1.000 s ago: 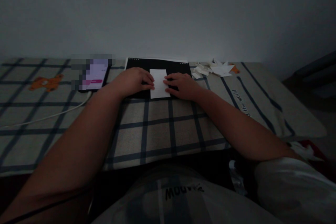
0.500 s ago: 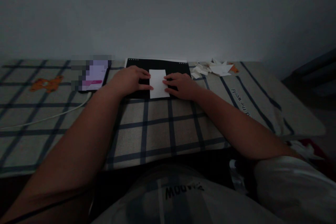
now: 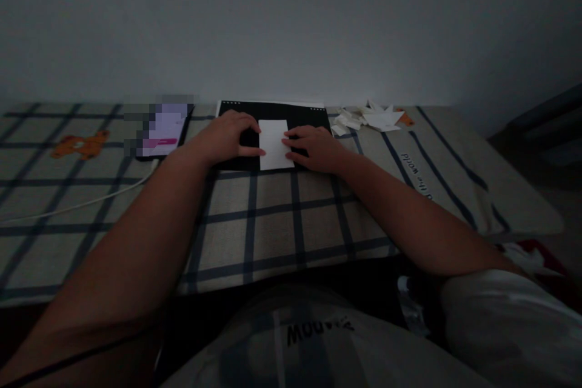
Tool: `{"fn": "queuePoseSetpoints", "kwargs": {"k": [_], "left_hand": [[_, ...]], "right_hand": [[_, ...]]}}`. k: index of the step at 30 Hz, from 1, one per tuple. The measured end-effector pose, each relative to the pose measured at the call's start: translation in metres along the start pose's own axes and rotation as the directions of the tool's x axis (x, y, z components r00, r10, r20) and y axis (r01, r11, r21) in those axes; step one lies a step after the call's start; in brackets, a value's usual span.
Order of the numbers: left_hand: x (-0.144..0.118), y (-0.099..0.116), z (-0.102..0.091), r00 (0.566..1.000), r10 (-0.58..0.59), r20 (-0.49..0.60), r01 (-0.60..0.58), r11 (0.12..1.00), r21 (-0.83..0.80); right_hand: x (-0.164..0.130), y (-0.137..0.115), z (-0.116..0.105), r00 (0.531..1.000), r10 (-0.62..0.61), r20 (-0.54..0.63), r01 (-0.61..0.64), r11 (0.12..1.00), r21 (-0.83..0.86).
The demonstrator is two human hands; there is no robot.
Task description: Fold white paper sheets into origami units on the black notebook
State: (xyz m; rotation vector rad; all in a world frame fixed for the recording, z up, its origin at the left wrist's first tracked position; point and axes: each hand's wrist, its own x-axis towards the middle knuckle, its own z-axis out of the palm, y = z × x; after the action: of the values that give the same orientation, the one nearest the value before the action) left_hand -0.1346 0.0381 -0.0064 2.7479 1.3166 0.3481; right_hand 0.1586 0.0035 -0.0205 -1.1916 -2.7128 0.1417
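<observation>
A small white rectangle of paper [image 3: 274,143] lies on a black pad [image 3: 309,116] at the far side of a checked cloth surface. My left hand [image 3: 230,136] rests on the pad, its fingertips touching the paper's left edge. My right hand [image 3: 314,147] lies flat on the other side, fingertips on the paper's right edge. Both hands press the sheet down rather than grip it.
A lit phone [image 3: 162,130] lies left of the pad, with a white cable [image 3: 86,201] trailing toward the near left. A heap of folded white paper pieces [image 3: 368,119] sits right of the pad. The checked cloth [image 3: 273,224] ends at a plain wall behind.
My left fingers have shifted slightly along the paper's left edge. The paper and my right hand stay where they were.
</observation>
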Motion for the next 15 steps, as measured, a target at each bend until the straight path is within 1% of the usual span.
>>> {"fn": "queuePoseSetpoints", "kwargs": {"k": [5,8,10,15], "left_hand": [[-0.0001,-0.0008,-0.0006,1.000,0.004,0.024,-0.005,1.000,0.024],[0.0010,-0.0016,-0.0010,1.000,0.023,0.012,-0.023,0.999,0.023],[0.0017,-0.0029,-0.0004,0.999,0.035,0.004,-0.035,0.999,0.021],[0.0011,-0.0073,0.0022,0.999,0.030,0.029,-0.030,1.000,-0.009]], "right_hand": [[0.0003,0.0020,0.0014,1.000,-0.003,-0.005,0.003,1.000,-0.001],[0.0005,0.0026,0.0025,1.000,-0.001,-0.011,0.001,1.000,-0.008],[0.0007,0.0030,0.0034,1.000,-0.006,-0.012,0.006,1.000,-0.010],[0.0016,0.0031,0.0046,0.999,-0.020,-0.030,0.019,1.000,-0.012]]}}
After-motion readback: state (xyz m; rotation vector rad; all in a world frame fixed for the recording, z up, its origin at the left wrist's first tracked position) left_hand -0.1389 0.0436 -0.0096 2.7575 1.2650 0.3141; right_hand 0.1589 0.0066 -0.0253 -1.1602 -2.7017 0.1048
